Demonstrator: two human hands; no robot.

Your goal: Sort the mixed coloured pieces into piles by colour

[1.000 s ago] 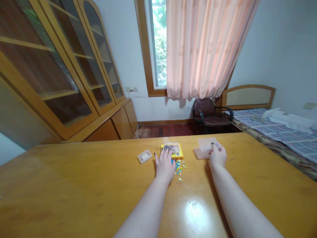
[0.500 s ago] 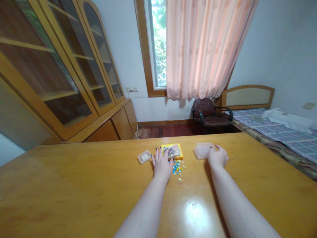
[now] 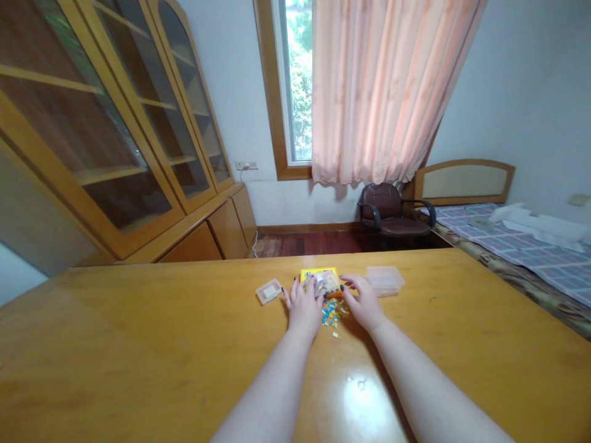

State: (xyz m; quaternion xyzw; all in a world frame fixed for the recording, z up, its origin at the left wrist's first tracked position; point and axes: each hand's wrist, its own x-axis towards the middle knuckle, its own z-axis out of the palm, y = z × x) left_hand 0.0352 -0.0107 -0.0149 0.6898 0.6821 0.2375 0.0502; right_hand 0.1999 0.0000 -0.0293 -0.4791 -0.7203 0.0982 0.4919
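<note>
A yellow box with a picture on its front lies near the far edge of the table. Something clear and shiny covers part of it; its kind is hard to make out. My left hand rests over the box's left part, fingers spread. At the box's right edge, my right hand has its thumb and fingers apart, with the fingertips at or touching the edge. Small blue, yellow and white toy bricks lie loose between the hands, partly hidden by them.
A small clear plastic tray with a pale piece inside sits left of my left hand. Behind my right hand is a larger translucent plastic box. The wooden table spreads widely around. Beyond it stand a chair and a bed.
My right hand has let go of the translucent plastic box and moved left to the yellow box. My left hand has stayed nearly in place.
</note>
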